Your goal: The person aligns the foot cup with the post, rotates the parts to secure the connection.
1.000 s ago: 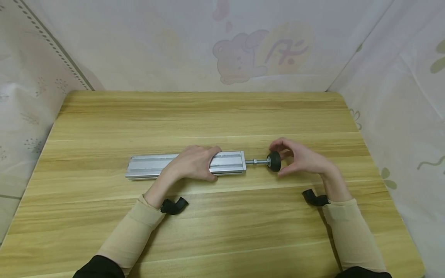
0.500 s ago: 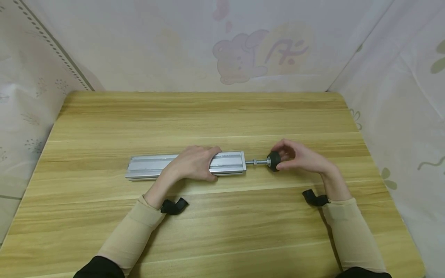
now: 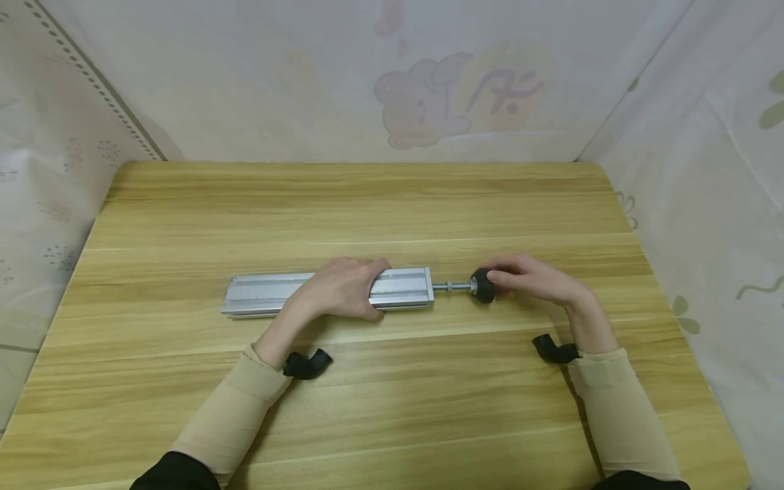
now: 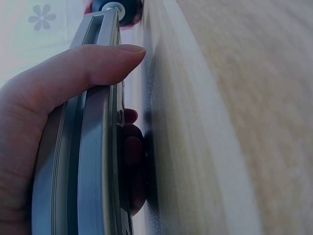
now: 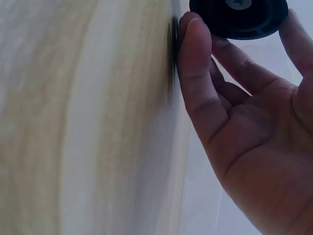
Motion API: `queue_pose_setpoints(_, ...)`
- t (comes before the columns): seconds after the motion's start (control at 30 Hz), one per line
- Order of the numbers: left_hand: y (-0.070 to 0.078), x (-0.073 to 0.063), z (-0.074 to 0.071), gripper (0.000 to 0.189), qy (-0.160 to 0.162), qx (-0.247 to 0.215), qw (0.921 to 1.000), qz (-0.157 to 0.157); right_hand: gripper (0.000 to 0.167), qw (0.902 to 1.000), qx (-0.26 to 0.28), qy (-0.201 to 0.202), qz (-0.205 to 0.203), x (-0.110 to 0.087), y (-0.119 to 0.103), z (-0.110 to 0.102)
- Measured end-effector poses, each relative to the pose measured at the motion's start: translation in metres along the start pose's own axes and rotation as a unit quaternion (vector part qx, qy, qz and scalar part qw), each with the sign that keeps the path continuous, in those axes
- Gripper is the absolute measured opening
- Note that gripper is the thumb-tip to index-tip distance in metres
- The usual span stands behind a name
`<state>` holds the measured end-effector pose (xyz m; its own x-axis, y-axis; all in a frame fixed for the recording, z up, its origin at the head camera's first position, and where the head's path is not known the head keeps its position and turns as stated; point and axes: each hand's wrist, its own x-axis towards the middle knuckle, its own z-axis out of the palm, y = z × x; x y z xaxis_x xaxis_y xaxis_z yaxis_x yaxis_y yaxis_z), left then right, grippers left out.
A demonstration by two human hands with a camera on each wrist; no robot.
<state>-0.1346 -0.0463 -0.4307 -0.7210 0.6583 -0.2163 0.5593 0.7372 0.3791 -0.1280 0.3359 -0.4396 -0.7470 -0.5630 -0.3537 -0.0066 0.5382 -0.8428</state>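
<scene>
Wood-grained tabletop point(image 3: 416, 408) underlies the grooved metal bar point(image 3: 401, 284).

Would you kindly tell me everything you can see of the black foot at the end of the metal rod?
The black foot is round and looks like rubber or plastic, with a pale metal-looking centre on its outer face. It is turned on edge, that face away from the silver bar, at the end of the metal rod. The right hand grips it; whether the foot touches the table is unclear.
</scene>
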Motion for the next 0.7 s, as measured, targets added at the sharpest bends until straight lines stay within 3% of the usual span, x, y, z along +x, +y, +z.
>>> queue_pose_setpoints(0.2, 0.0001, -0.0002, 0.0, 0.069, 0.001, 0.001, 1.0, 0.0, 0.046, 0.9996, 0.01, 0.001, 0.025, 0.0015, 0.0014, 0.0003)
queue_pose_setpoints(0.43, 0.0011, -0.0009, -0.0004, 0.069, 0.001, -0.001, 1.0, 0.001, 0.045, 1.0, -0.001, -0.001, -0.004, -0.0014, 0.0011, 0.0002)
queue_pose_setpoints(0.7, 0.0007, -0.0006, -0.0006, 0.068, -0.001, -0.002, 1.0, 0.0, 0.081, 0.9979, -0.012, 0.008, -0.063, -0.0016, -0.0067, 0.0033)
